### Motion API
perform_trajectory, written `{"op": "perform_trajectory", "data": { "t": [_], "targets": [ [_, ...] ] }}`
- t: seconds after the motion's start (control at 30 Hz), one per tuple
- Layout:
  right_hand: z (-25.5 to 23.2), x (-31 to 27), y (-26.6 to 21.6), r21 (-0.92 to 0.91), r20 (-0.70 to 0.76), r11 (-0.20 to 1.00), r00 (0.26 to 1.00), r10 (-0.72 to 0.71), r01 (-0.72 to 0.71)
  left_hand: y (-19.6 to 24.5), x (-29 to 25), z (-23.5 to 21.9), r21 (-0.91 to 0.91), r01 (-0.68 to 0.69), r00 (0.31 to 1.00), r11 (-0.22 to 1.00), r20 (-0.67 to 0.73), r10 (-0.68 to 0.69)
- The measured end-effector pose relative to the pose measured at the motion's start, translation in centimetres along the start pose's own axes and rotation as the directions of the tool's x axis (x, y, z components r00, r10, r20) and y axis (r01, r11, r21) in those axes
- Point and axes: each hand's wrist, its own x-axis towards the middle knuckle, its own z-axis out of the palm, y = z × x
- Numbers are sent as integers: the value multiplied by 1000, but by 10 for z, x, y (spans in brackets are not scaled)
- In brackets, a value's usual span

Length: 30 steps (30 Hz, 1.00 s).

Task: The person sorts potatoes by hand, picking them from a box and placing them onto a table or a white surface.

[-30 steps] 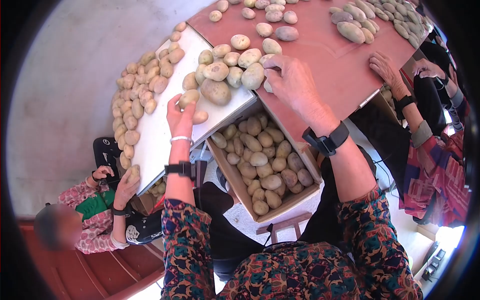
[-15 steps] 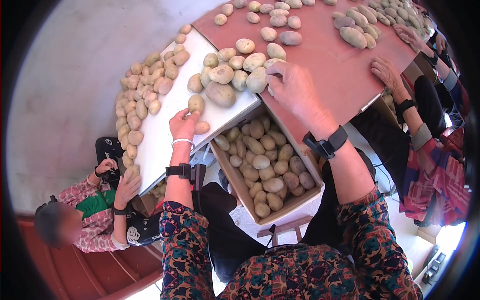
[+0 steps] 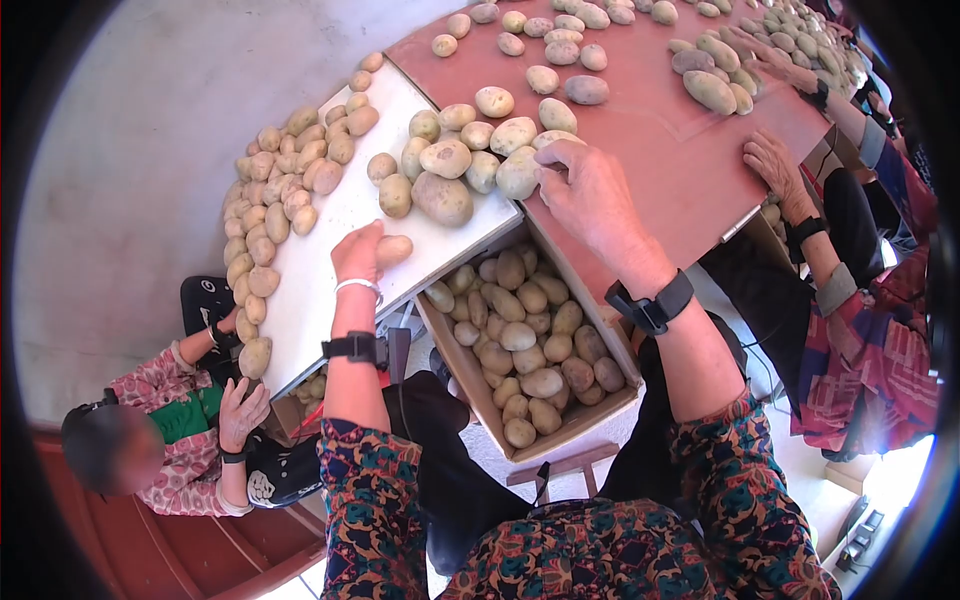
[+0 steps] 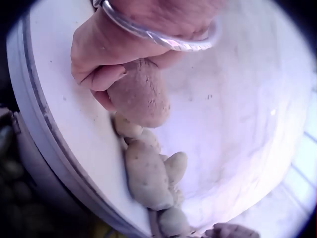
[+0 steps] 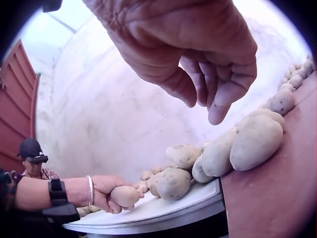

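Note:
My left hand [image 3: 357, 254] grips a small oval potato [image 3: 394, 250] above the white board; in the left wrist view the fingers curl round this potato [image 4: 140, 94]. Beyond it, a cluster of potatoes [image 3: 442, 199] lies at the board's corner. My right hand [image 3: 592, 197] is over the red board's edge, beside the cluster's right end. In the right wrist view this hand [image 5: 193, 54] hangs above the potatoes [image 5: 256, 142], fingers bent loosely downward with nothing between them.
A cardboard box [image 3: 513, 447] of potatoes stands below the boards. More potatoes [image 3: 273, 223] line the white board's [image 3: 314, 262] left side. On the red board [image 3: 650, 150] lie several groups of potatoes. Other people sit at left and right, one hand [image 3: 780, 178] resting on the red board.
The left hand has released one potato beside the cluster and drawn back, keeping the smaller one. At right, another person's hand has reached to the far potatoes. The right hand has barely moved.

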Motion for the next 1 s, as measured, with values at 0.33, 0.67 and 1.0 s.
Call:
{"op": "perform_trajectory", "data": {
  "t": [0.33,0.67,1.0],
  "targets": [
    [3,-6,-4,-6,15,999,999,-35,35,11,-2,-27,-909,364,931,204,358,-67],
    [2,-6,-4,-13,24,1000,1000,-13,13,-13,39,26,201,-280,935,939,-164,314],
    [7,-9,-3,-5,-22,998,998,-66,66,-4,38,33,80,-188,918,979,-339,204]
  ]
}}
